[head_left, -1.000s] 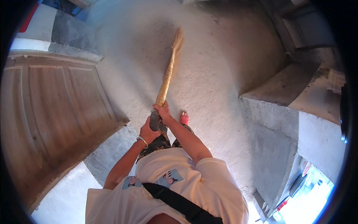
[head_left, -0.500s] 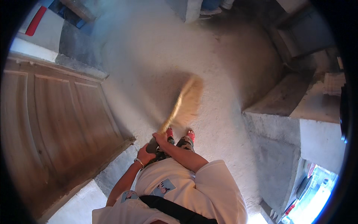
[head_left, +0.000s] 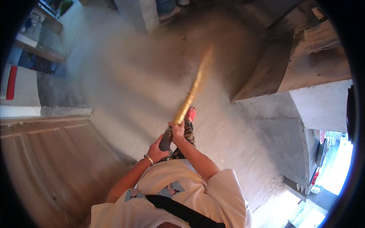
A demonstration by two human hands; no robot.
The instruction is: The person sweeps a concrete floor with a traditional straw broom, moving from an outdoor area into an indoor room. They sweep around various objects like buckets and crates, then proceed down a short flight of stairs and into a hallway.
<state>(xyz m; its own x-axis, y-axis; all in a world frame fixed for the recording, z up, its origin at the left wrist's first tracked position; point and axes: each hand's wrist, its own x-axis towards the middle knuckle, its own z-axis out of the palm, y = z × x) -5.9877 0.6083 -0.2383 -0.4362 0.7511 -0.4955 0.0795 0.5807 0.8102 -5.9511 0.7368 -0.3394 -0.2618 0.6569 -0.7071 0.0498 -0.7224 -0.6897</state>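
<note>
A broom point(head_left: 187, 103) with a yellow, bound handle and a dark grip end stretches away from my body toward the far floor. My left hand point(head_left: 156, 151), with a bracelet on its wrist, is closed round the dark end of the handle. Farther up, where the yellow binding starts, my right hand point(head_left: 176, 131) wraps the same handle. The broom's far end is a tan blur over the dusty floor point(head_left: 140, 87), so whether its bristles touch the ground cannot be seen.
A brown panelled wooden door point(head_left: 57, 167) stands at my left. On the right a grey block wall point(head_left: 281, 144) juts out, with brown boards point(head_left: 308, 57) beyond it. A pillar point(head_left: 138, 15) and a blue container point(head_left: 165, 5) stand at the far side. One red-shod foot point(head_left: 191, 114) shows ahead.
The broom has swung farther out and slightly right, its head now thinner and blurred. Both hands have shifted a little right with it. The whole view has turned, and only one foot shows.
</note>
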